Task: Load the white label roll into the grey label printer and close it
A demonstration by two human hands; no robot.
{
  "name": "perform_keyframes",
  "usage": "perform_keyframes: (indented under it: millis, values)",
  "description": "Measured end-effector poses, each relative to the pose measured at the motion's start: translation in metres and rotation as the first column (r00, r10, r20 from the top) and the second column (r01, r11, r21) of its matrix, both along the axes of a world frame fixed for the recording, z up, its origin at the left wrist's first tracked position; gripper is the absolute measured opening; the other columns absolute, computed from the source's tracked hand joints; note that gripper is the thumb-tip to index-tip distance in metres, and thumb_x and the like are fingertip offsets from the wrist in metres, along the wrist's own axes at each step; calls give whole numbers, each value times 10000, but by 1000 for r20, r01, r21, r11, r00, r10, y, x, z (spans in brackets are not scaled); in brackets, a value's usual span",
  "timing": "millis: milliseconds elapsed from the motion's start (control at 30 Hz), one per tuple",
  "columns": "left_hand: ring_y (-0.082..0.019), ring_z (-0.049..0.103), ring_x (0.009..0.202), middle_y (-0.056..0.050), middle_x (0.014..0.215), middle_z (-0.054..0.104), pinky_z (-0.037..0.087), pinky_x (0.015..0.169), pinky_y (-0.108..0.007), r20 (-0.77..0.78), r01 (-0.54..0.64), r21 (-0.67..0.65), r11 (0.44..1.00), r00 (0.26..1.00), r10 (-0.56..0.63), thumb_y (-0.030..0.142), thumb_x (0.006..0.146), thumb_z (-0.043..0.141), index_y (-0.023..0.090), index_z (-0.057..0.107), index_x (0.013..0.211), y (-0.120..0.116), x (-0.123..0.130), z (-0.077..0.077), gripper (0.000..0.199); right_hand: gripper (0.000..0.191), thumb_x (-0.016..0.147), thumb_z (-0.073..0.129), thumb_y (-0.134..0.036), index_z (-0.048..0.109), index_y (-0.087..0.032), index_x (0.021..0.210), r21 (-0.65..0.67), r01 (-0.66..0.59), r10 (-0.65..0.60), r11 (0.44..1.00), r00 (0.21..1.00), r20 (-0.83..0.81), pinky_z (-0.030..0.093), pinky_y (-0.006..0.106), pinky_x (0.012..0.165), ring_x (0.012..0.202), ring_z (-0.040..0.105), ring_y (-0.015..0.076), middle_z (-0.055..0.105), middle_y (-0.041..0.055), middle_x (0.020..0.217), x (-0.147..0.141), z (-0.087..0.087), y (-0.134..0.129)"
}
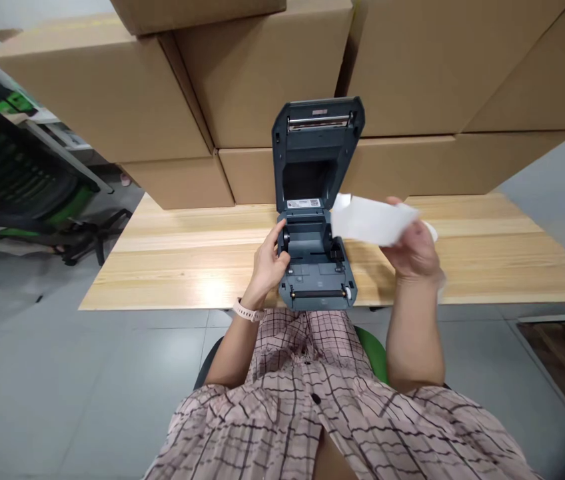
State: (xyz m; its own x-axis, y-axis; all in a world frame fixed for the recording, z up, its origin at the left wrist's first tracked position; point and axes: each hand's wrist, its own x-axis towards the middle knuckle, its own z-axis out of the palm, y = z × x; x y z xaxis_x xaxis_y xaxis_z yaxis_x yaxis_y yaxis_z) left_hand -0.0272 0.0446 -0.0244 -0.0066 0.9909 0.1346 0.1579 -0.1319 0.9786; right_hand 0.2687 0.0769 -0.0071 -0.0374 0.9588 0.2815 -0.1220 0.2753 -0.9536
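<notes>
Dark grey plastic printer (318,283) found open

The printer stood lid raised on the table. The left hand (268,267) touched its left rim, fingers spread; a firm hold could not be confirmed. The right hand (415,252) gripped a white paper strip (373,220) beside the hinge. Good handling called for a braced base and an uncreased strip. Count: one pale wooden table (187,243), at least six brown cardboard boxes (267,80), one printer, one strip.

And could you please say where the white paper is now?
In the head view, the white paper is in the right hand, just right of the open printer.
</notes>
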Motion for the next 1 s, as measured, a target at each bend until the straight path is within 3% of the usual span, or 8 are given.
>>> perform_keyframes:
  millis: [67, 100, 167, 233, 367, 567, 767, 1000]
  values:
    - [-289, 726, 1174, -64, 1517, 661, 641, 941, -445, 33, 4, 0, 1000, 999, -4, 109, 782, 639, 330, 551, 1537, 0, 0, -1, 792, 603, 854, 625, -800, 686, -359, 1261, 169, -221, 220, 961, 975, 22, 605, 369, 722, 817, 734, 233, 775, 35, 899, -3, 17, -17]
    - [-293, 710, 1223, -60, 1542, 641, 630, 984, -453, 56, 8, 9, 1000, 998, -9, 102, 775, 638, 329, 558, 1529, 1, 1, -1, 791, 559, 891, 629, -753, 694, -356, 1280, 181, -366, 347, 913, 929, 129, 604, 363, 726, 810, 738, 226, 787, 34, 906, -8, 27, -21]
    - [-299, 669, 1316, -53, 1583, 604, 600, 1062, -473, 98, 19, 27, 999, 995, -21, 92, 761, 631, 325, 566, 1516, 1, 1, -2, 793, 477, 965, 641, -604, 697, -313, 1338, 66, -576, 501, 815, 756, 422, 604, 364, 822, 935, 756, 226, 810, 54, 1092, -25, 45, -18]
    - [-302, 643, 1362, -49, 1593, 594, 578, 1103, -496, 124, 23, 27, 999, 992, -26, 89, 752, 619, 323, 567, 1511, 2, 2, -3, 796, 437, 1021, 586, -495, 685, -262, 1377, -48, -613, 492, 789, 583, 647, 579, 386, 957, 1118, 735, 244, 764, 78, 1311, -47, 57, -9]
    - [-315, 642, 1363, -63, 1547, 636, 574, 1100, -522, 102, 5, 15, 1000, 995, -6, 101, 778, 606, 311, 564, 1519, 2, 1, -6, 772, 388, 1051, 480, -399, 638, -235, 1365, -59, -566, 351, 822, 424, 835, 543, 450, 1040, 1244, 694, 279, 725, 95, 1382, -80, 56, -5]
    - [-310, 666, 1325, -41, 1568, 620, 574, 1094, -525, 84, 15, 44, 999, 996, -18, 147, 847, 618, 366, 536, 1547, -1, -1, -10, 739, 280, 1051, 439, -274, 575, -206, 1286, 6, -404, 167, 915, 392, 904, 570, 481, 971, 1148, 722, 299, 739, 113, 1290, -90, 44, -32]
    - [-320, 529, 1501, -34, 1647, 536, 475, 1221, -558, 90, 38, 88, 995, 995, -46, 174, 878, 645, 359, 539, 1536, 1, -1, -12, 692, 309, 1084, 427, -221, 640, -219, 1307, 209, -452, 24, 867, 457, 889, 434, 565, 1231, 1307, 690, 256, 729, 99, 1403, -89, 32, -37]
    - [-309, 517, 1519, -47, 1650, 533, 418, 1273, -591, 98, 26, 71, 997, 995, -33, 165, 873, 627, 330, 536, 1534, 1, -1, -12, 687, 345, 1101, 465, -224, 734, -208, 1315, 265, -535, -38, 802, 396, 917, 445, 566, 1256, 1483, 566, 271, 636, 92, 1541, -80, 28, -50]
